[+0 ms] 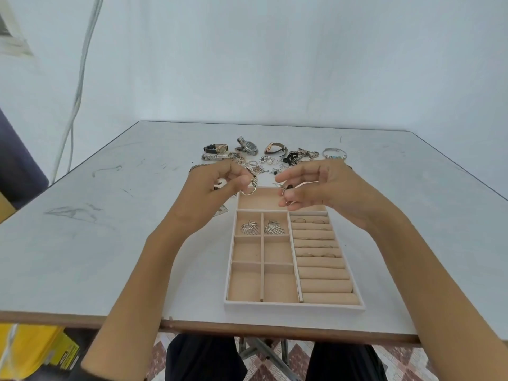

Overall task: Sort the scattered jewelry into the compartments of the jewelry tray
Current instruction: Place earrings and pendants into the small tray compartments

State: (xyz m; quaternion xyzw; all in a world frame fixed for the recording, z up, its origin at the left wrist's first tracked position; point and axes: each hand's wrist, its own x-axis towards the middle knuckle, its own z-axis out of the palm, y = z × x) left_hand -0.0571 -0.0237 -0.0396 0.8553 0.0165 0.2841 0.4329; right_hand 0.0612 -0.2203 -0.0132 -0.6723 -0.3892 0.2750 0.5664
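Note:
A beige jewelry tray [294, 305] lies near the table's front edge. Two silver fan-shaped earrings [249, 228] [273, 227] fill its two upper small compartments. Thin rings [316, 254] sit in the ring rolls on the right side. My left hand [217, 185] hovers over the tray's far left corner and pinches a silver hoop earring [250, 188]. My right hand [321, 188] is raised over the far long compartment and pinches a small dark-and-silver piece [287, 188]. A pile of scattered jewelry [270, 160] lies beyond the tray.
Three watches [217, 147] [248, 147] [275, 147] line the back of the pile, with a metal band [210, 157] at left and a beaded bangle [334, 154] at right. A yellow bag [35, 350] sits under the table's left side.

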